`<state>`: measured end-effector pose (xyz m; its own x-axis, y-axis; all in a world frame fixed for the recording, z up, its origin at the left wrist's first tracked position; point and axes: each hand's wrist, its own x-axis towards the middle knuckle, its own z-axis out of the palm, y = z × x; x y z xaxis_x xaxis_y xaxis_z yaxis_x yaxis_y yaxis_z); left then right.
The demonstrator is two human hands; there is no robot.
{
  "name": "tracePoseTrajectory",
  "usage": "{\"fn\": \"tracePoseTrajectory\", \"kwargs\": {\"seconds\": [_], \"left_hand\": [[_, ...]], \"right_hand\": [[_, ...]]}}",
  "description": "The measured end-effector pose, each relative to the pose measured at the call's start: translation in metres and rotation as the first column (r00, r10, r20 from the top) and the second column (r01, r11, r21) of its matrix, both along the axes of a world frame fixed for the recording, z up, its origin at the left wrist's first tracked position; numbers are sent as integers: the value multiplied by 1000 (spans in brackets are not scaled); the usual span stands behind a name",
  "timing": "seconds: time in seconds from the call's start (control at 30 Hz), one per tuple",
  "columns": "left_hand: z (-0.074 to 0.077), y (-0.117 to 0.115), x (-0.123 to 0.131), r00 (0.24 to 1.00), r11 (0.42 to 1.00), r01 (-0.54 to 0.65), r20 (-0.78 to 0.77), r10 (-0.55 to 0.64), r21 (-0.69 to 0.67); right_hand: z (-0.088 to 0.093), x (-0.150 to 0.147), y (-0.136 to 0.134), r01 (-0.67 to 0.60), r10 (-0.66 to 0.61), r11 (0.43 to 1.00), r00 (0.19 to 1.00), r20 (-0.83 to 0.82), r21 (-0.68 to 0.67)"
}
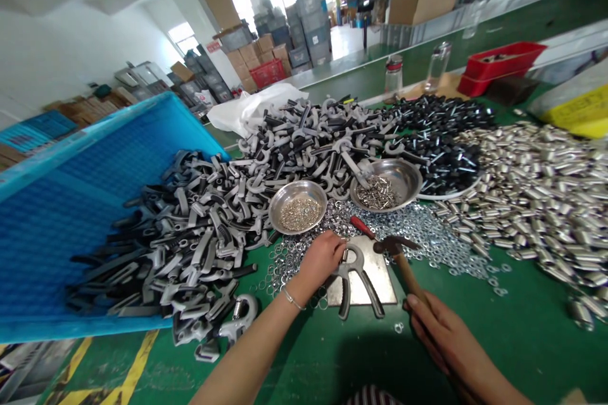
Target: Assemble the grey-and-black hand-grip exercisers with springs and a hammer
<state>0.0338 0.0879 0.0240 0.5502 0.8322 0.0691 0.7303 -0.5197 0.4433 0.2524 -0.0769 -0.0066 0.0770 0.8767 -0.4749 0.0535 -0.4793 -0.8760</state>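
Observation:
My right hand [437, 329] is wrapped round the wooden handle of a hammer [403, 262], whose dark head is over the right edge of a flat metal plate [377, 275]. On the plate lies a grey hand clamp [355, 269] with curved jaws and two black-lined handles pointing towards me. My left hand [323, 257] has its fingers closed at the left side of the clamp's jaws; a small coiled part shows by the fingertips, partly hidden. Behind the plate lies a red-handled tool [361, 226]. Small metal rings [285, 262] surround the plate.
A blue crate [95, 183] spills grey clamp parts [204, 240] at left. Two steel bowls [313, 188] [414, 186] hold small metal pieces. Black-headed parts [441, 152] and silver cylinders [546, 183] are heaped at right. Glass jars and a red bin [503, 63] stand behind.

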Motion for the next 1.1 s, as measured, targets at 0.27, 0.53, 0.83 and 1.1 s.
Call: {"fn": "tracePoseTrajectory", "kwargs": {"seconds": [0.27, 0.53, 0.83, 1.1], "left_hand": [[8, 6, -1, 963, 986, 136, -245, -109, 97], [10, 0, 12, 768, 820, 522, -548, -332, 235], [12, -21, -10, 985, 990, 29, -172, -6, 135], [16, -42, -33, 954, 982, 152, -278, -115, 114]], "right_hand": [[0, 2, 2, -13, 13, 1000, 1000, -6, -12], [1, 3, -2, -41, 40, 998, 999, -13, -44], [59, 41, 36, -441, 374, 892, 844, 384, 102], [100, 22, 79, -587, 409, 802, 675, 614, 112]]}}
